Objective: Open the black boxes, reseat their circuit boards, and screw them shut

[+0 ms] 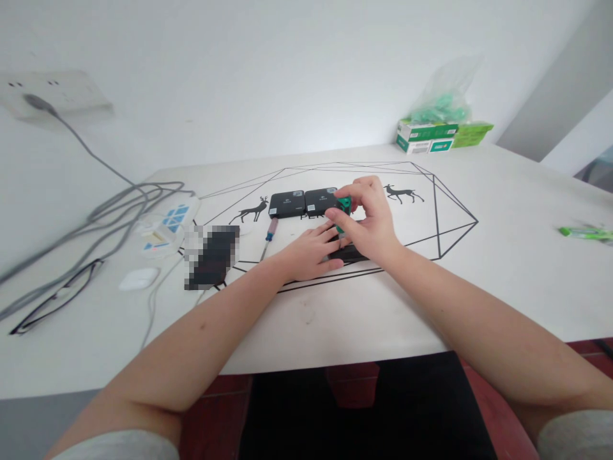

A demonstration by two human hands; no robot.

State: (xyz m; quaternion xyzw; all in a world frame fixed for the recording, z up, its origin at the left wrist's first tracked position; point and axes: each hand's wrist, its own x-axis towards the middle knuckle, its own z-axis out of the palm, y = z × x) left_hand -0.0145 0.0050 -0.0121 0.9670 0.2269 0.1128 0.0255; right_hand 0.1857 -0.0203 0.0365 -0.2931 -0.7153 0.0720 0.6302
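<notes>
A screwdriver with a green handle (341,214) stands nearly upright in my right hand (374,217), its handle pinched between thumb and fingers. Its shaft points down at a black flat case (352,253), which my hands partly cover. My left hand (311,254) rests with fingers stretched and spread over the left part of that case, close to the screwdriver's shaft. Just behind my hands, two similar black square boxes with labels lie side by side, the left box (287,204) and the right box (318,201). The screwdriver's tip is too small to make out.
To the left lie a second screwdriver (270,236), a pixelated dark object (213,257), a white mouse (138,278), glasses (60,296), a power strip (170,227) and grey cables (143,191). Green and white boxes (426,135) stand at the back right; a green packet (587,233) lies far right.
</notes>
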